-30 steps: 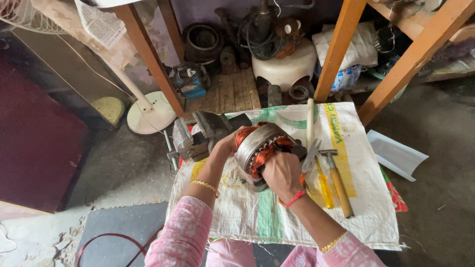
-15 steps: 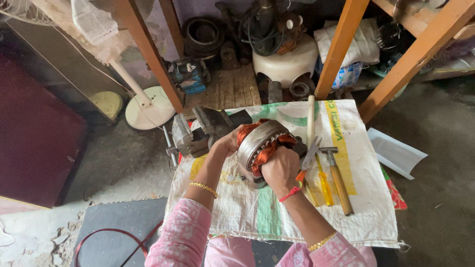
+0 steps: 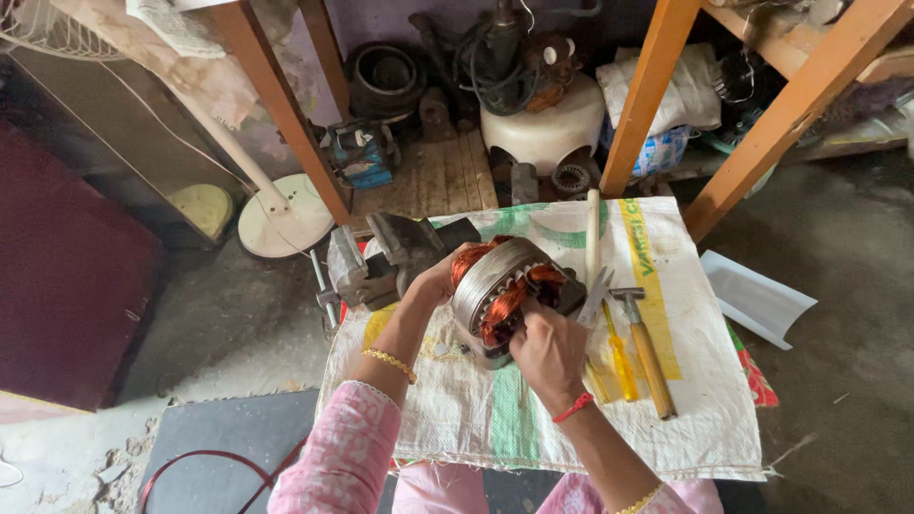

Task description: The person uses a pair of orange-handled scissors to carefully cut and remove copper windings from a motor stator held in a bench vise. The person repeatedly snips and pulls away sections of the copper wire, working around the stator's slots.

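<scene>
Woven sack (image 3: 685,419) underneath; left hand (image 3: 440,276) and right hand (image 3: 547,347) fingers both grip the copper-wound stator (image 3: 500,286).

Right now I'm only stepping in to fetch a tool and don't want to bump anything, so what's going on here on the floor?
A person in pink sleeves holds a round metal motor stator with copper-orange windings over a white woven sack spread on the floor. The left hand grips its far side, beside a grey metal bench vise; the right hand works at the near windings. A wooden-handled hammer and a yellow-handled screwdriver lie on the sack, to the right.
</scene>
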